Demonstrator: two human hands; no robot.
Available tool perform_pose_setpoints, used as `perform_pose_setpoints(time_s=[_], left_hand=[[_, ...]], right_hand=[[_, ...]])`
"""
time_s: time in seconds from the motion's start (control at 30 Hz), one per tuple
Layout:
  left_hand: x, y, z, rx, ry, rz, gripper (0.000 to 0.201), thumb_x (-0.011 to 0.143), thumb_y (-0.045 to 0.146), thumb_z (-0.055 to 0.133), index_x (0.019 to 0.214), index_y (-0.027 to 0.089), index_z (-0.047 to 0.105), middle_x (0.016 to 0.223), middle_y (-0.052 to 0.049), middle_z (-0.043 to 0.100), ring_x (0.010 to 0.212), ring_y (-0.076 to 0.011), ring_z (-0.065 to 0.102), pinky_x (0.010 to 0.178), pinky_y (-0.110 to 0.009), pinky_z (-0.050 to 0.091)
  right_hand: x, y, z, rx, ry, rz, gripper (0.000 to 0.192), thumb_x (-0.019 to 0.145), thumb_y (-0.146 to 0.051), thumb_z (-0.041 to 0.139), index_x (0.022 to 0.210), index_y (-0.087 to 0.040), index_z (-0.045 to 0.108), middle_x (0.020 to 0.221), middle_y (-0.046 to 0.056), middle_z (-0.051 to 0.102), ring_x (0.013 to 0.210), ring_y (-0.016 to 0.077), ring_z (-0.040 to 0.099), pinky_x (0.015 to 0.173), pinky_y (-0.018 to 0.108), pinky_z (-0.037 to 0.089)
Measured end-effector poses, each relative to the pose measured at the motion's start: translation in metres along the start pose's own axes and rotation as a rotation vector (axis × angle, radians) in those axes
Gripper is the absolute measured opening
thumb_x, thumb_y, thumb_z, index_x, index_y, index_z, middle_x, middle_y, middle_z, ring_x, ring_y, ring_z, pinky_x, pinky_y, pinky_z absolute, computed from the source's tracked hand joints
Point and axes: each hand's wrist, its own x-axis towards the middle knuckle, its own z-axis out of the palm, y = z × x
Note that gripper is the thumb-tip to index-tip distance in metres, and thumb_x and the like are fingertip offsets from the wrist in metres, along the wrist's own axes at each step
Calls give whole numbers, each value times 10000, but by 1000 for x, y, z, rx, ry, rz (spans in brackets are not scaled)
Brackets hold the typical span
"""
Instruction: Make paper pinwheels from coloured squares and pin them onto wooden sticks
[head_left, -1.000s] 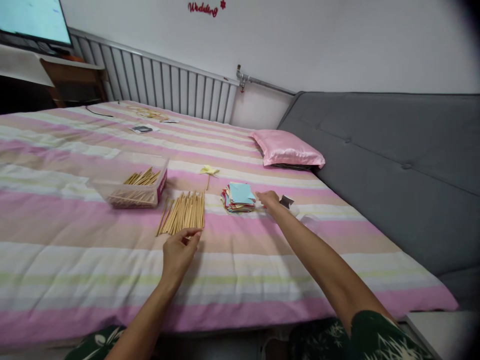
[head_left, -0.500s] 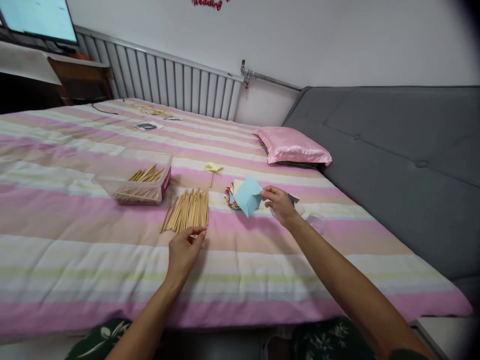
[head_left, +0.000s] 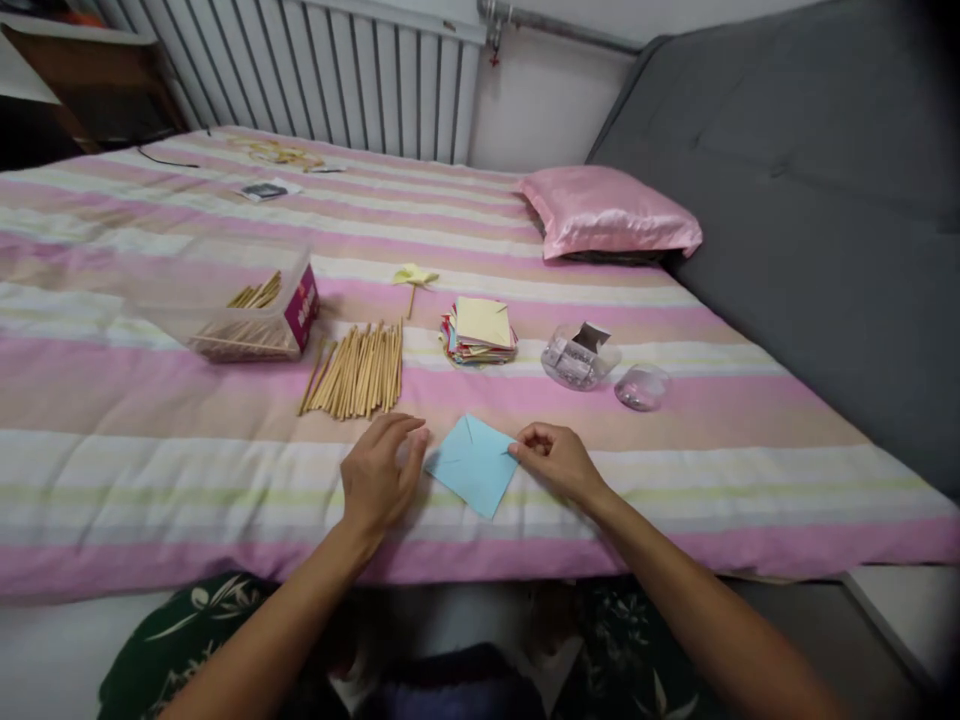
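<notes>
My right hand (head_left: 556, 458) pinches the right corner of a light blue paper square (head_left: 477, 466), which has slits running in from its corners. The paper is low over the striped bedspread near its front edge. Just left of the paper is my left hand (head_left: 382, 470), holding nothing, fingers and thumb apart. Beyond it lies a row of thin wooden sticks (head_left: 364, 370). Behind the blue square sits a stack of coloured paper squares (head_left: 481, 325), pale yellow on top. A yellow paper pinwheel (head_left: 414, 277) on a stick lies farther back.
A clear plastic box (head_left: 255, 325) of more sticks stands at left. To the right are a clear round container (head_left: 577, 358) with small items and a small clear dish (head_left: 641, 388). A pink pillow (head_left: 611, 212) lies by the grey headboard (head_left: 810, 190). Behind is a radiator (head_left: 360, 80).
My right hand has brought the blue square from beside the stack down toward me. My left hand has opened and shifted slightly right. The view has tilted downward.
</notes>
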Motion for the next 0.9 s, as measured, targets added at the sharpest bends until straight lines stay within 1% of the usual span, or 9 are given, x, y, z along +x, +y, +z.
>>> perform_pose_setpoints(time_s=[0.07,0.17,0.23,0.3,0.4,0.5,0.67,0.77,0.9], left_hand=[[-2,6,4,35,-110,193,263,862,300,489,1055,177,619,1138,-101,619,1066,-223,556,931,-377,428],[-6,12,11,83,-409,471,437,881,344,455,1280,169,472,1391,-111,431,1293,-241,356,1045,-403,323],[-10,13,17,145,-570,578,550,890,416,418,1374,165,343,1451,-98,343,1354,-238,240,1091,-412,242],[-15,13,23,207,-644,608,610,897,465,369,1415,167,247,1470,-89,302,1366,-222,205,1112,-407,184],[-20,10,29,253,-649,612,641,898,498,333,1427,161,202,1481,-92,267,1371,-215,181,1122,-401,140],[-21,8,31,240,-625,620,648,889,513,341,1409,135,256,1458,-114,314,1366,-220,197,1123,-409,143],[-20,9,30,211,-623,603,633,892,492,348,1398,117,282,1443,-135,335,1357,-223,226,1122,-407,158],[-21,10,27,198,-618,566,656,885,506,354,1423,154,221,1466,-111,294,1364,-224,205,1123,-413,145],[-22,8,22,230,-609,522,742,853,557,381,1427,121,202,1469,-136,275,1367,-235,194,1122,-415,132]], right_hand=[[2,2,-1,-55,110,-51,247,713,-355,645,860,-159,611,764,27,641,553,111,528,544,240,424],[-1,-2,-5,-127,263,-131,263,747,-316,612,964,-171,582,905,56,656,597,125,564,588,264,468],[-7,-5,-6,-170,312,-183,199,789,-254,546,968,-176,579,917,57,656,619,133,571,584,266,476],[-14,-9,-5,-241,302,-271,220,798,-184,493,1002,-182,578,948,63,657,694,153,594,627,285,494],[-25,-17,1,-429,147,-506,356,816,-160,458,1162,-186,536,1139,80,622,1036,210,562,896,379,450],[-32,-23,12,-639,-63,-646,495,874,-315,452,1341,-166,384,1363,83,469,1311,245,325,1089,472,234],[-34,-12,25,-779,-212,-503,709,884,-518,361,1436,-121,160,1483,131,230,1375,244,188,1118,487,165],[-33,-3,24,-791,-204,-458,760,869,-573,335,1440,-113,136,1492,139,193,1386,249,138,1119,500,157],[-33,-2,21,-801,-221,-461,830,833,-640,330,1435,-96,156,1492,159,176,1389,262,114,1122,505,132]])
